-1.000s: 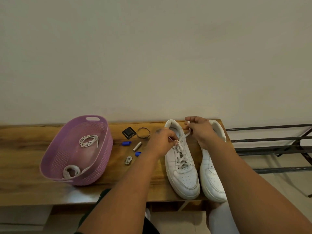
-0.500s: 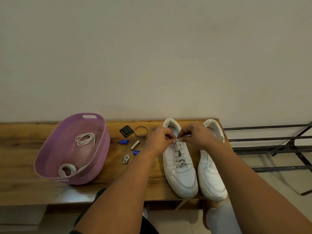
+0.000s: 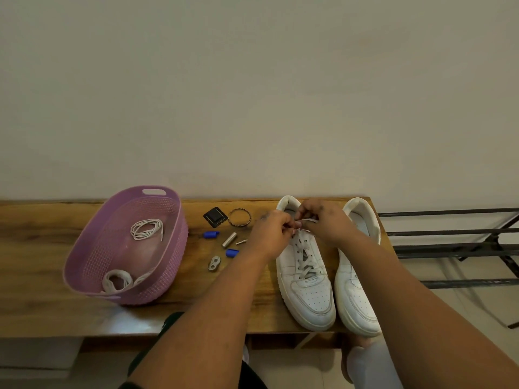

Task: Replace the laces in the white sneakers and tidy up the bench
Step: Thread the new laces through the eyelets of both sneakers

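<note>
A long wooden bench with a glossy, streaked grain was set against a plain, pale plastered wall. Off the bench's right end, a rack of dark metal bars was seen above a pale floor. Two white sneakers of smooth leather-like material were stood side by side near the right end of the bench, toes pointed away from the wall. The left sneaker, with its perforated toe, was partly laced with a flat white lace; the right sneaker was seen with no lace in its visible part. Over the collar of the left sneaker, the left hand and the right hand were held close together, and the lace ends were pinched between the curled fingers of each. Toward the left part of the bench a lilac oval basket of perforated plastic was placed, with a slot handle in its rim; a thin coiled cord and a wider rolled lace were held inside it. Between the basket and the left sneaker small items were scattered on the bench: a black square piece, a twisted metal ring, two blue caps, a short metal tube and a flat metal tag.
</note>
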